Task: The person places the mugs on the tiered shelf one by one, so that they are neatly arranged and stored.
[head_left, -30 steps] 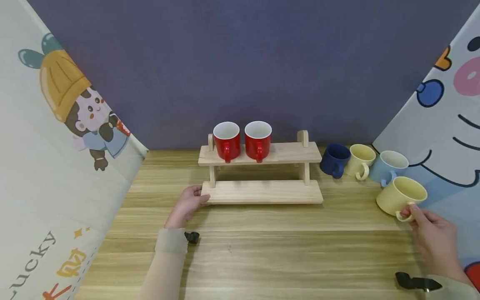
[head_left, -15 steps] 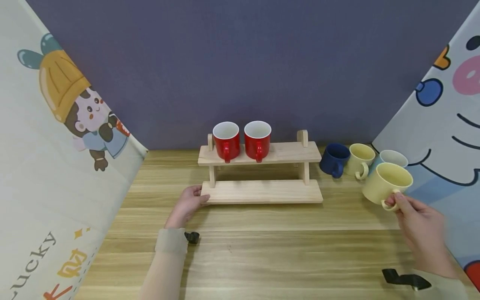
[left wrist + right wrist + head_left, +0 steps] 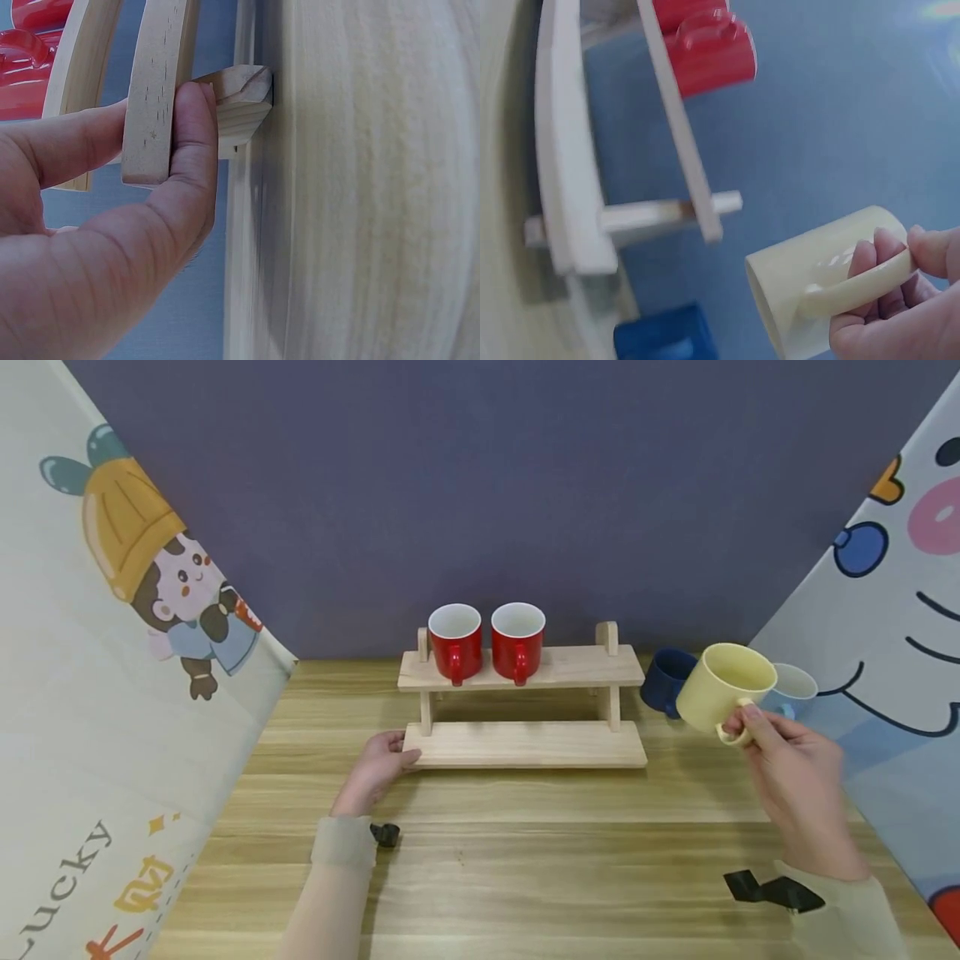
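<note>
- Yellow mug (image 3: pixel 716 693): I see it up off the table (image 3: pixel 465 877), just right of the rack (image 3: pixel 614 706), its handle (image 3: pixel 859 291) pinched by the right hand (image 3: pixel 798 772).
- Left hand (image 3: pixel 378 768): I watch it pinch the left end of the lower board (image 3: pixel 525 745).
- Red mugs (image 3: pixel 470 652): two, side by side on the upper board (image 3: pixel 573 664).
- Blue mug (image 3: pixel 660 677) and pale blue mug (image 3: pixel 799 682): partly hidden from me behind the yellow one.

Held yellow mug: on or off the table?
Off: right hand holds the yellow mug; the right wrist view shows a gap to the table.
</note>
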Motion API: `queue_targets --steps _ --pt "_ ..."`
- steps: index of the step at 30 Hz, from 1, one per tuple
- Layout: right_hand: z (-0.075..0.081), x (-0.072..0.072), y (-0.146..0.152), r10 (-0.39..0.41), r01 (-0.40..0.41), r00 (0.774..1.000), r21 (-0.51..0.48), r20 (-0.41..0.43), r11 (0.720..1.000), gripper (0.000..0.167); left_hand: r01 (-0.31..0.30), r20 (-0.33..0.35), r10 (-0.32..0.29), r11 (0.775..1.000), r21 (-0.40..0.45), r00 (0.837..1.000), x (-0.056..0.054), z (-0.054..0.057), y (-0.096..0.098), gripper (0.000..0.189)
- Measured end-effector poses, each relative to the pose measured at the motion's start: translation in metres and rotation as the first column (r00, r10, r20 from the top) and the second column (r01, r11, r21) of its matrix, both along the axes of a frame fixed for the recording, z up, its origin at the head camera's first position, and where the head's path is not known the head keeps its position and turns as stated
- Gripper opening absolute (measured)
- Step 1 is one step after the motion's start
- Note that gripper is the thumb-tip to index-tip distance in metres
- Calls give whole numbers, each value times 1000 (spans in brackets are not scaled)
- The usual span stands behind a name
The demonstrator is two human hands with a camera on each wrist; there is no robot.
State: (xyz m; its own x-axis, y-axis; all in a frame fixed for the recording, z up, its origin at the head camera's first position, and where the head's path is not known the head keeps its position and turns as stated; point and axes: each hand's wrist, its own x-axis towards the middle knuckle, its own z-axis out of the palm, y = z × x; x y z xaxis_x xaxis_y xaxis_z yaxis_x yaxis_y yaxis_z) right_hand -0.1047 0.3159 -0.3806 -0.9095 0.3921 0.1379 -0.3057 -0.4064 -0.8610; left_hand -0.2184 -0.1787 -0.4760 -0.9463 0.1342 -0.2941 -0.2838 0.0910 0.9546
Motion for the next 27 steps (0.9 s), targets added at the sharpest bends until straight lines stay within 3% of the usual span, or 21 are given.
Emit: queue_targets --steps 13,22,27 --pt "27 -42 -64 8 -7 1000 117 -7 993 20 3 1 -3 1000 -15 1000 -1 -3 0 51" --pt "22 -76 -106 -15 13 1000 118 23 993 25 1 11 -1 1000 -12 1000 -1 -3 0 52" --pt "19 -95 -122 -49 42 998 180 37 983 28 -2 10 2 1000 -11 1000 -2 -4 0 52"
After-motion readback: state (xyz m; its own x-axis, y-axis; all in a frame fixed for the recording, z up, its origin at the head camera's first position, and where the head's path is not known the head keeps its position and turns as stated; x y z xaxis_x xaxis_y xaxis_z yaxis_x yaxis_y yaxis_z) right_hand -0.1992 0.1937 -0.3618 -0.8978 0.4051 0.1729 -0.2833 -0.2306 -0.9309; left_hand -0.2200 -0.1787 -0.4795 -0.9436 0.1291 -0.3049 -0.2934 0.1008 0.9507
